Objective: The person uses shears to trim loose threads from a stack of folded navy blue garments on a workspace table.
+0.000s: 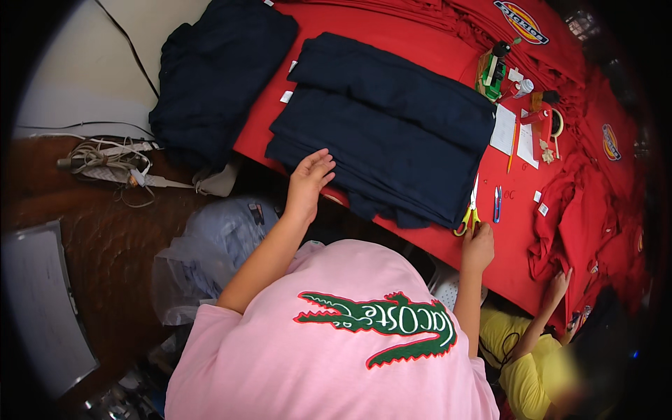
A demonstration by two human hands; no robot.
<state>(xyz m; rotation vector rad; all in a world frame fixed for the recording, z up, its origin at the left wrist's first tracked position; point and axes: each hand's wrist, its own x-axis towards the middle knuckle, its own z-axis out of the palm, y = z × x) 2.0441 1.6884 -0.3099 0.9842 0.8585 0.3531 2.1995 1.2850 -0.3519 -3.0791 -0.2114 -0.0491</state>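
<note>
A stack of folded navy blue fabric pieces (392,119) lies on the red-covered table (448,248) in front of me. My left hand (312,176) is at the stack's near left edge, fingers loosely spread and nothing visible in them. Beside the stack's near right corner, my right hand (478,246) has its fingers closed at the yellow handles of a pair of scissors (470,213). The scissor blades point away from me along the fabric's side. Part of the right hand's grip is hidden behind its own fingers.
More navy fabric (217,77) hangs at the table's left corner. Blue thread snips (498,203), a pencil (513,147), paper sheets (502,129) and a green tape dispenser (491,73) lie right. A co-worker in yellow (525,357) touches red garments (570,217). A cable bundle (108,157) sits left.
</note>
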